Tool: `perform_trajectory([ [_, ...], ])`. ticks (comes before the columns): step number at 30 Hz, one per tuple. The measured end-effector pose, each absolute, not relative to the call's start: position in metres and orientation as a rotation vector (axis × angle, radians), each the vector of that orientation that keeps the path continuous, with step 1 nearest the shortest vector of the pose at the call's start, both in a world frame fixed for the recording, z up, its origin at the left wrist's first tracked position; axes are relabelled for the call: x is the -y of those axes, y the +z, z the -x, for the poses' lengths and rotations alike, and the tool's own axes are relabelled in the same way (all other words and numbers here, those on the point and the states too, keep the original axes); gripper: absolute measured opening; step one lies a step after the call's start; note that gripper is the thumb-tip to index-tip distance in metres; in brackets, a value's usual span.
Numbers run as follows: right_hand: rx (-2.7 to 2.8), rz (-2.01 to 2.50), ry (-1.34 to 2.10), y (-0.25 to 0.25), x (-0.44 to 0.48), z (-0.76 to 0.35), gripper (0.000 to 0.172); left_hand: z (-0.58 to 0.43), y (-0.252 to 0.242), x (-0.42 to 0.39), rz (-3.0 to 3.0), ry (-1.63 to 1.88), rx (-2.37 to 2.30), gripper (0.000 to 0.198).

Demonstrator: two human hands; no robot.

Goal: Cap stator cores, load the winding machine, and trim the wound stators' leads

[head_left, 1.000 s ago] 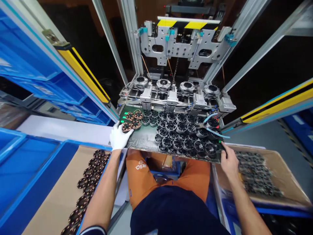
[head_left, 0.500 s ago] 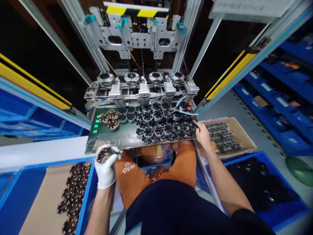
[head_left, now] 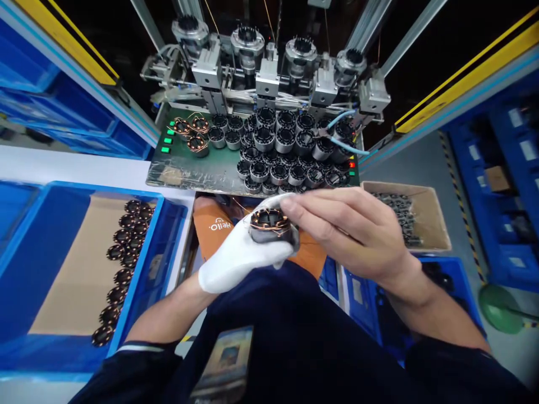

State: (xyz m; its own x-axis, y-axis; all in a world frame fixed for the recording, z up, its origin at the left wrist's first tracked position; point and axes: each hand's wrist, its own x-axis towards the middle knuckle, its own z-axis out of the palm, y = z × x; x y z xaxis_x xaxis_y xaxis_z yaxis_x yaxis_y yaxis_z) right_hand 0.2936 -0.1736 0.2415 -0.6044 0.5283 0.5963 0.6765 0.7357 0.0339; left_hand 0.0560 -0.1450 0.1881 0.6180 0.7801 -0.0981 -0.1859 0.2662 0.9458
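My left hand (head_left: 229,255), in a white glove, is wrapped round a motor stator (head_left: 272,230) in front of my body. Copper wire shows on the stator's top, and loose strands stick out at its left side. My bare right hand (head_left: 353,230) reaches over from the right. Its fingers lie close together, with the tips at the stator's upper right edge against the glove. Whatever those fingertips pinch is hidden. Just beyond both hands, rows of unwound stators (head_left: 279,173) stand on the green bench top (head_left: 202,177).
Wire cutters with blue handles (head_left: 347,148) lie on the stators at right. Three copper-wound stators (head_left: 197,145) stand at left. Behind is a winding machine (head_left: 267,78) with spindles. A blue bin (head_left: 17,292) with wound stators is left; a cardboard box (head_left: 429,219) of parts is right.
My left hand has brought the stator from the bench's front left edge to the middle. My right hand has left the bench's right edge and joined it. The view has tilted down.
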Motion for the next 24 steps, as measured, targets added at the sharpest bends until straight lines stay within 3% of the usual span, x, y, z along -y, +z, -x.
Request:
perform_trajectory([
  [3, 2.398, 0.904, -0.192, 0.235, 0.182, -0.307, 0.029, -0.055, 0.187, 0.151, -1.098, 0.685, -0.698, 0.068],
  [6, 2.181, 0.863, 0.330, 0.221, 0.198, -0.302, 0.013, -0.055, 0.180, 0.154, -1.331, 0.861, -0.859, 0.043],
  [9, 1.589, 0.771, 0.950, 0.201, 0.211, -0.268, 0.024, -0.061, 0.169, 0.160, -1.313, 1.073, -0.799, 0.049],
  [11, 1.334, 0.739, 1.067, 0.187, 0.216, -0.241, 0.029, -0.069, 0.165, 0.168, -1.049, 1.099, -0.630, 0.054],
  [17, 1.714, 0.673, 0.737, 0.159, 0.226, -0.225, 0.011, -0.079, 0.156, 0.178, -0.307, 1.104, -0.621, 0.044],
  [24, 1.545, 1.276, 0.154, 0.158, 0.177, -0.349, 0.016, -0.036, 0.114, 0.129, -0.416, 1.206, -0.902, 0.057],
])
